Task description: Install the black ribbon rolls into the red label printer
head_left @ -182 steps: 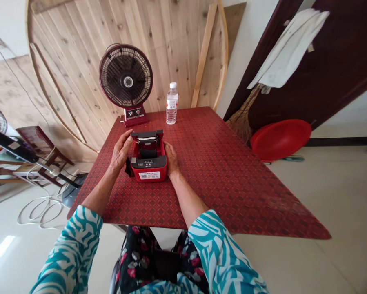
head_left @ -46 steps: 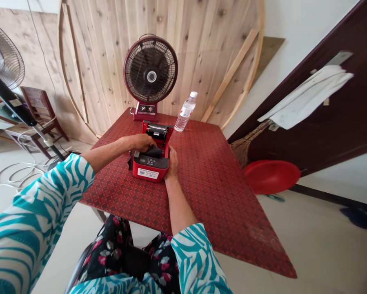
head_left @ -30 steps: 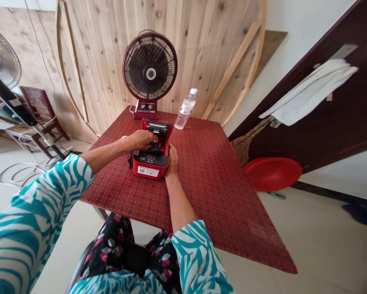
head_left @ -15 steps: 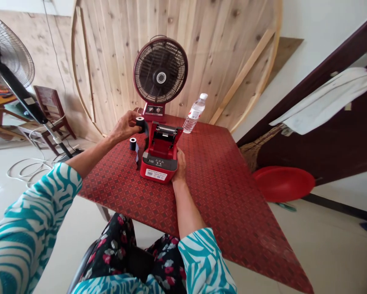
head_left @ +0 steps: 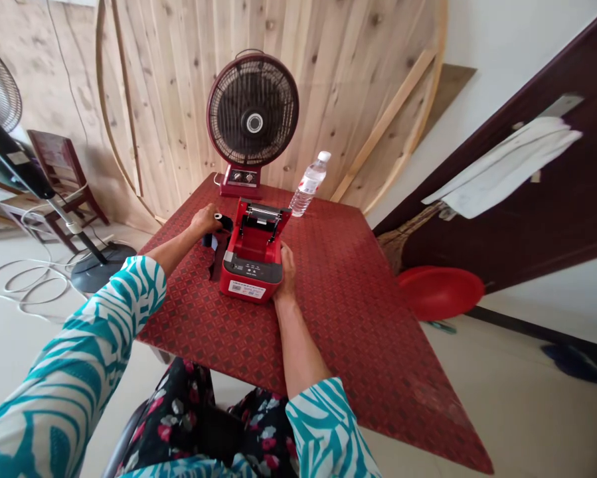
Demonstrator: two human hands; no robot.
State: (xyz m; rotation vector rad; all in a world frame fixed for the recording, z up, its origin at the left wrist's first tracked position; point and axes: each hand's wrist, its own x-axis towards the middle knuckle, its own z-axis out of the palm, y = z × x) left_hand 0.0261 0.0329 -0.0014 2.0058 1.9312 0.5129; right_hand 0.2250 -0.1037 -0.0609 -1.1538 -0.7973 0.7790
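– So, how much room around the red printer?
– Set on the left part of the bench; broad patterned stretch to the right, running out to a pointed near corner. Tighter behind, with round fan and water bottle near the far edge.
– And the grip?
– Left hand just beside the printer, fingers closed round a black roll; right hand against the printer's right wall, impossible to tell whether gripping or merely bracing.
– Anything hard to make out?
– Right fingertips, partly hidden; dark strip below the roll, blurred and bunched. Standing fan, cut off at the left of the view.
– Made of what?
– Smooth red casing, black trim, lid tipped up; clear ribbed plastic for the bottle; knotty planks behind, round-rimmed.
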